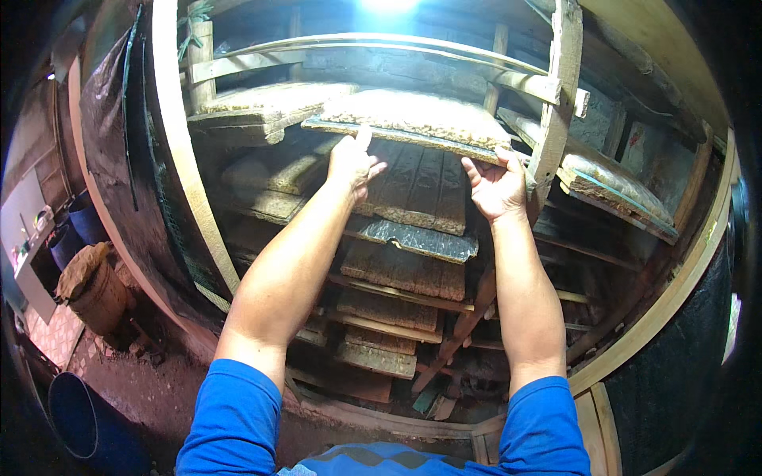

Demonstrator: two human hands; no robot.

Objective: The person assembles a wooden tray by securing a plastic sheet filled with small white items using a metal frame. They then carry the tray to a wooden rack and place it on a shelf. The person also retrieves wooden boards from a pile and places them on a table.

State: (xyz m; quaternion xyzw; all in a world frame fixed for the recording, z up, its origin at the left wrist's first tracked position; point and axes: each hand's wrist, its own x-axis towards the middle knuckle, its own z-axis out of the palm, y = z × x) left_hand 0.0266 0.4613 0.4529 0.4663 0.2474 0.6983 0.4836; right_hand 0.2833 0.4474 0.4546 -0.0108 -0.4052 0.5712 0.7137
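While the tray (429,143) with its pale, grainy load sits at the upper level of the wooden rack (556,87), the right hand (498,186) is clamped on its right front corner; the left hand (352,166), digits spread, touches the front edge, its grip impossible to tell. Both arms reach forward, nearly straight.

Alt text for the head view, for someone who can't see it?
A person's bare left hand and bare right hand touch the front edge of a thin, flat board bearing a pale, grainy layer, high in a wooden rack. Darker wooden boards sit on levels below; a round, dark-blue container stands at lower left.
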